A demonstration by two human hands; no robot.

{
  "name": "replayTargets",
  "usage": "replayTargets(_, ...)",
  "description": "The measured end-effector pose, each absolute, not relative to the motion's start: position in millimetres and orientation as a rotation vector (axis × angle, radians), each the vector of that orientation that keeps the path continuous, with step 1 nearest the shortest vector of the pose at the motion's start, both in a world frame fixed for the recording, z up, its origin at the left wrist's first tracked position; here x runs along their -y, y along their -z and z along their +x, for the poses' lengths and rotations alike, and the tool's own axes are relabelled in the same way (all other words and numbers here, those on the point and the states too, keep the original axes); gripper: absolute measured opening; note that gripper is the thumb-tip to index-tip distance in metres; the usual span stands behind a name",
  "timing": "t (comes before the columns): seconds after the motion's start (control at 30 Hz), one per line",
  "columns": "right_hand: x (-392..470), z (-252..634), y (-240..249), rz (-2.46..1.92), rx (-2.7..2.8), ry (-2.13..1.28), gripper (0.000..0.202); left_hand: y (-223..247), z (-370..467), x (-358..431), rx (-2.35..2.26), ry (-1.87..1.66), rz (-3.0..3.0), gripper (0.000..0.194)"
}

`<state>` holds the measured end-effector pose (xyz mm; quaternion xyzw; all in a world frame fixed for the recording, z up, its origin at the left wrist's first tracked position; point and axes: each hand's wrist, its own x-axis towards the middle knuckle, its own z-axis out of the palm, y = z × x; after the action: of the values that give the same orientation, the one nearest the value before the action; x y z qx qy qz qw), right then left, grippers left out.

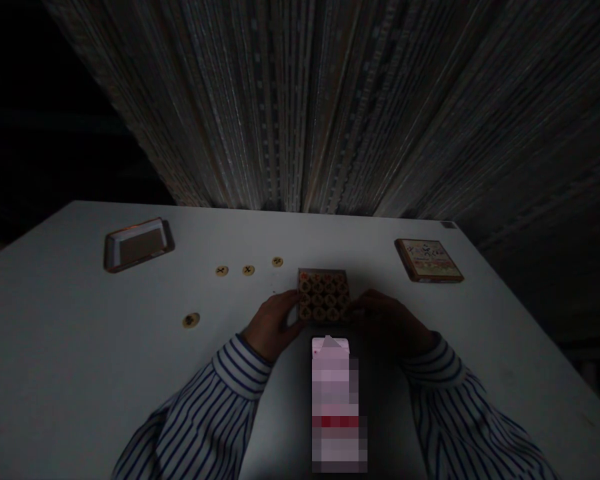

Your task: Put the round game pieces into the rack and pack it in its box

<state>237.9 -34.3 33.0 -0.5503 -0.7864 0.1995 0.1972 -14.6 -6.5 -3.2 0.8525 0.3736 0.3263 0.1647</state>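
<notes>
A small box (pixel 323 271) packed with rows of round Chinese chess pieces (pixel 319 300) sits in the middle of the white table. My left hand (pixel 275 325) is closed on the box's left side, fingers along the edge and thumb at the near corner. At the right near corner, my right hand (pixel 387 320) has its fingers curled against the box or its end piece; shadow hides whether it pinches one. Three loose chess pieces lie beyond my left hand, the nearest being this piece (pixel 277 261). Another piece (pixel 191 320) rests farther left.
An open, shallow box tray (pixel 140 245) stands at the far left of the white table (pixel 105 373). A flat printed box lid (pixel 429 260) lies at the right. Directly before me a lit phone (pixel 331 393) is partly blurred out. A striped curtain (pixel 290 100) hangs behind the table.
</notes>
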Motion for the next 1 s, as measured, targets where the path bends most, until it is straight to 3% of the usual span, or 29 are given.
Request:
replayTargets(0.27,34.8,240.7,-31.4,-1.488,2.233,-0.490,0.013,6.4,-15.2,6.3,-1.072,-0.931,2.441,0.043)
replayTargets(0.57,37.0,219.7,-29.3,-1.311,2.351,-0.009,0.011,1.3,-14.7,8.8,-1.098,-0.926,2.420,0.032)
replayTargets(1.0,38.6,210.5,-28.7,-1.415,2.390,0.018,0.017,2.7,-15.3,8.5,-1.112,-0.925,2.404,0.029)
